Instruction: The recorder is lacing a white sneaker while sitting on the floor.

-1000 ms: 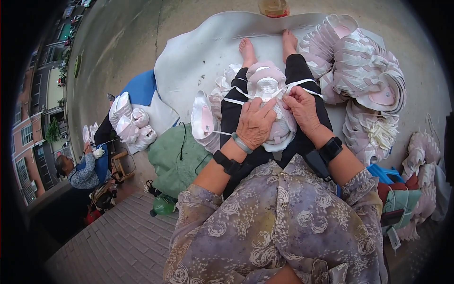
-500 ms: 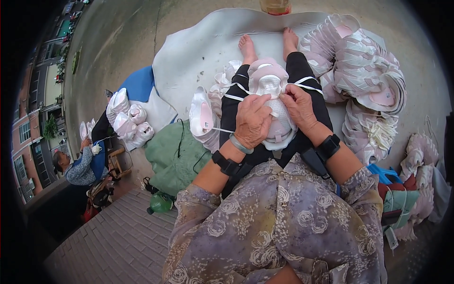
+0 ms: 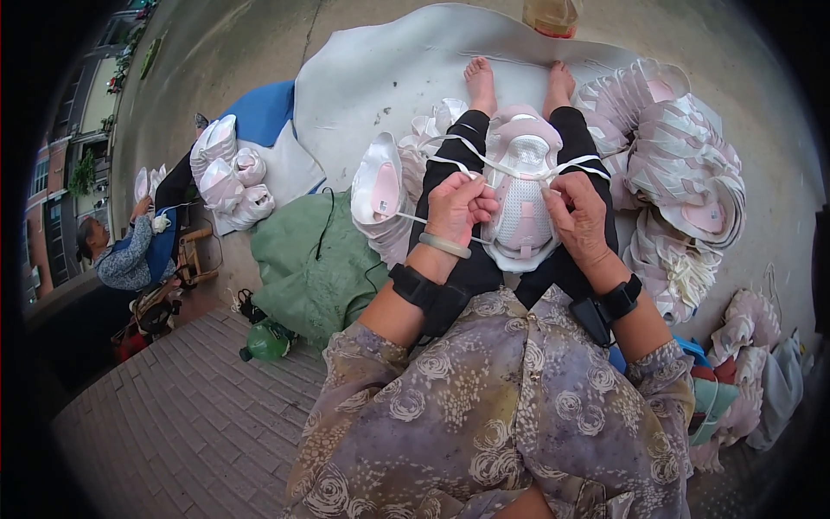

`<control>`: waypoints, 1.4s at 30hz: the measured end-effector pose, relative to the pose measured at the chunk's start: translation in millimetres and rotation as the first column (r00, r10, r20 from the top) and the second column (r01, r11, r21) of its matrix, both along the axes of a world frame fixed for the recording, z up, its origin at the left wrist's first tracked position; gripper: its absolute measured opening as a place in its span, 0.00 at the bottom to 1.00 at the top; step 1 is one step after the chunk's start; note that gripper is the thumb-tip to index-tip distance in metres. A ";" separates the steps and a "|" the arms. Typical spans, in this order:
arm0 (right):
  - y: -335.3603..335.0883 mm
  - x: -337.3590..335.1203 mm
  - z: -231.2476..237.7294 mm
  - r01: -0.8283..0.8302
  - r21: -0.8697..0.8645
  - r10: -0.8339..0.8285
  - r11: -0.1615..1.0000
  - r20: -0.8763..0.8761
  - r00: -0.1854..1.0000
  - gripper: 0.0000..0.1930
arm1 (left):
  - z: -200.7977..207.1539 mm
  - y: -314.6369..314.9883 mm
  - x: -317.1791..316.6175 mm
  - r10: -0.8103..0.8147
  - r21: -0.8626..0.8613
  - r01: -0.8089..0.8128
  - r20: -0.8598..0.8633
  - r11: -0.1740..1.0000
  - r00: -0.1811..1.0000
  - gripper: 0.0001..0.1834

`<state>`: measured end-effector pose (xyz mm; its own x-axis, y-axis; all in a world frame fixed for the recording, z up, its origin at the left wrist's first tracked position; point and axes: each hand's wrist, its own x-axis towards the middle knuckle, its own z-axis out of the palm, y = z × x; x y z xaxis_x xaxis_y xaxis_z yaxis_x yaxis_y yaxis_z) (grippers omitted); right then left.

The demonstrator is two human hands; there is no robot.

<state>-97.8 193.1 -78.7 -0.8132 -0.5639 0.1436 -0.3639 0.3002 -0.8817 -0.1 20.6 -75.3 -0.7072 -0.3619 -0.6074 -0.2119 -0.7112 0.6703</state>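
A white and pale pink shoe upper [image 3: 521, 221] lies between my thighs, its toe toward me. White shoelace [image 3: 596, 161] strands cross over its opening and loop out to both sides over my black-trousered legs. At the upper's left edge my left hand [image 3: 461, 212] is closed, thumb and forefinger pinching a piece of the lace. My right hand [image 3: 577, 212] is closed at the right edge, its fingertips pinched on the lace beside the eyelets. Left of my leg stands a nested stack of similar uppers [image 3: 378, 195], from which a white strand runs toward my left wrist.
Long stacks of nested uppers [image 3: 683, 169] lie on my right, on a white sheet [image 3: 372, 78]. To my left are a green cloth [image 3: 303, 259], a green bottle [image 3: 266, 341] and more bundled uppers [image 3: 226, 177]. A co-worker [image 3: 130, 255] sits farther left. A jar [image 3: 551, 16] stands ahead.
My hands were close together over the upper; now they have parted to its two sides, the left one farther out. The lace across the opening now shows in longer loops.
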 end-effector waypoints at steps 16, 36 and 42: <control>-12.6 -6.4 17.3 -0.208 0.429 0.411 0.879 -0.461 0.786 0.23 | -31.0 10.4 -23.6 -0.149 -0.797 0.106 0.019 0.595 0.989 0.11; -13.8 -5.9 14.6 -0.200 0.372 0.360 0.906 -0.431 0.828 0.23 | -17.6 6.2 -36.0 -0.332 -0.985 0.167 0.145 0.037 0.932 0.06; -11.3 -5.7 15.1 -0.212 0.323 0.337 0.922 -0.402 0.851 0.22 | 3.2 5.4 -17.1 -0.506 -0.982 0.068 0.151 -0.179 0.849 0.26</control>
